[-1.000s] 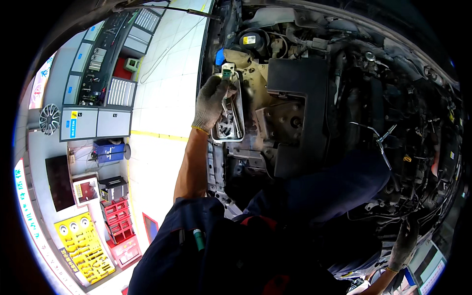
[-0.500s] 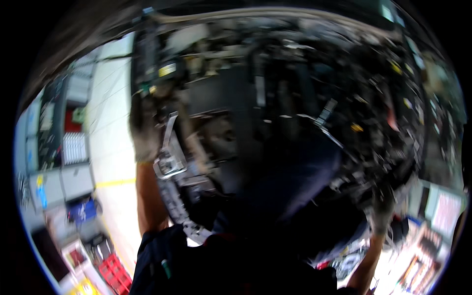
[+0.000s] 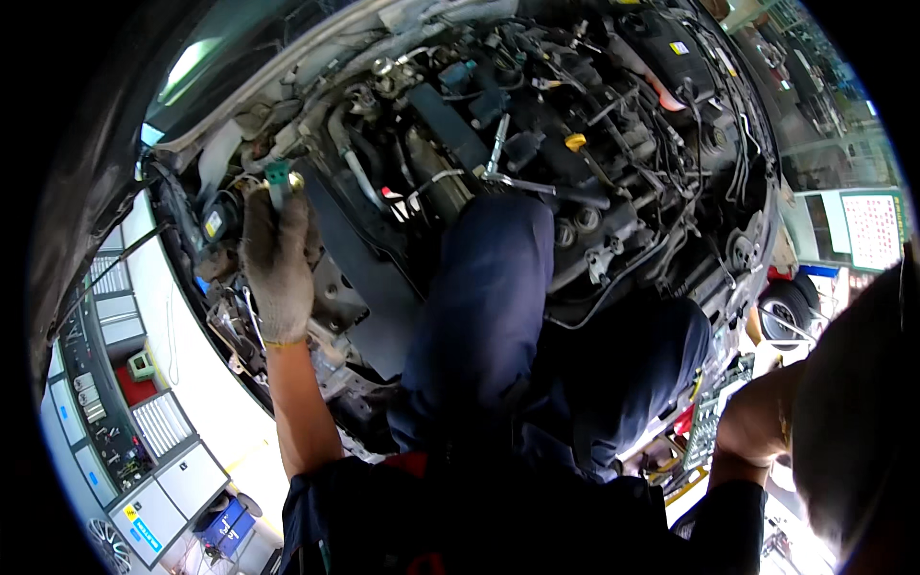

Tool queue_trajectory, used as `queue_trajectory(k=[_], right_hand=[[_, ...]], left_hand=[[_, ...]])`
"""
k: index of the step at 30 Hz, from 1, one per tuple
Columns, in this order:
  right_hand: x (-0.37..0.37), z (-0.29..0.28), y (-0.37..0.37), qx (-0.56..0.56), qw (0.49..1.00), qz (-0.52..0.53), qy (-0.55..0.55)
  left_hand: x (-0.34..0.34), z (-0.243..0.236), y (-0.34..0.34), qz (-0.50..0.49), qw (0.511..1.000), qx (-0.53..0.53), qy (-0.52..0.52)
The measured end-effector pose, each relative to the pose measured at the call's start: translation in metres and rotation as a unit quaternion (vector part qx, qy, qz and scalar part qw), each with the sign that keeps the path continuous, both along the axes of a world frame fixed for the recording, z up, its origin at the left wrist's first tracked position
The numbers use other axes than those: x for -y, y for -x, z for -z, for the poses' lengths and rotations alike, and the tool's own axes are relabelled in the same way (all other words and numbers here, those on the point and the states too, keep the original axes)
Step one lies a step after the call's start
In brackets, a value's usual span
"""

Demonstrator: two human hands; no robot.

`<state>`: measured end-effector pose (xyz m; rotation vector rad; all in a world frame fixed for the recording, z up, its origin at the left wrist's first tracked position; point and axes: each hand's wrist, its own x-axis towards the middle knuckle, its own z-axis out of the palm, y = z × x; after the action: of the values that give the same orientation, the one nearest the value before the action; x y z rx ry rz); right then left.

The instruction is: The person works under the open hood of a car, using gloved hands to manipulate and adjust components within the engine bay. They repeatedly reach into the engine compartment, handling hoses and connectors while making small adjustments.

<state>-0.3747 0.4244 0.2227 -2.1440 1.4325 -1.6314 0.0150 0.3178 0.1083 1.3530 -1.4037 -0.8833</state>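
My left hand (image 3: 278, 264), in a grey-beige knit glove, reaches over the left side of an open engine bay. Its fingers are closed round a small thing with a green end (image 3: 277, 172); a bright spot shows beside that end, and the rest is hidden. My right hand (image 3: 848, 431), also gloved, is raised close to the camera at the right edge. It is dark there, and its fingers cannot be made out. On the engine (image 3: 585, 177), just beyond my knee, rests a shiny metal wrench-like tool (image 3: 517, 182) with a second bar standing off it.
My bent knees (image 3: 498, 278) in dark blue trousers are over the front of the engine bay. A raised hood (image 3: 86, 192) curves along the left. Grey cabinets (image 3: 182, 479) stand at lower left. A tool case (image 3: 704, 431) and a tyre (image 3: 786, 311) are at lower right.
My right hand has come up from the front right of the engine bay toward the camera. The view has turned, while my left hand keeps the green-ended thing.
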Motion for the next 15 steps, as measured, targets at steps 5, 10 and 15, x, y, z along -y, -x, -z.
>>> queue_trajectory(k=[5, 10, 15], right_hand=[[-0.004, 0.017, 0.031, 0.026, 0.999, 0.045, 0.012], [0.041, -0.003, -0.001, 0.012, 0.999, 0.038, 0.003], [0.101, 0.018, -0.001, 0.006, 1.000, -0.005, -0.001]], left_hand=[[0.001, 0.022, -0.001, -0.063, 0.993, 0.093, -0.017], [0.056, 0.053, -0.040, -0.073, 0.978, 0.047, -0.188], [0.160, 0.051, 0.004, -0.057, 0.982, 0.139, -0.110]])
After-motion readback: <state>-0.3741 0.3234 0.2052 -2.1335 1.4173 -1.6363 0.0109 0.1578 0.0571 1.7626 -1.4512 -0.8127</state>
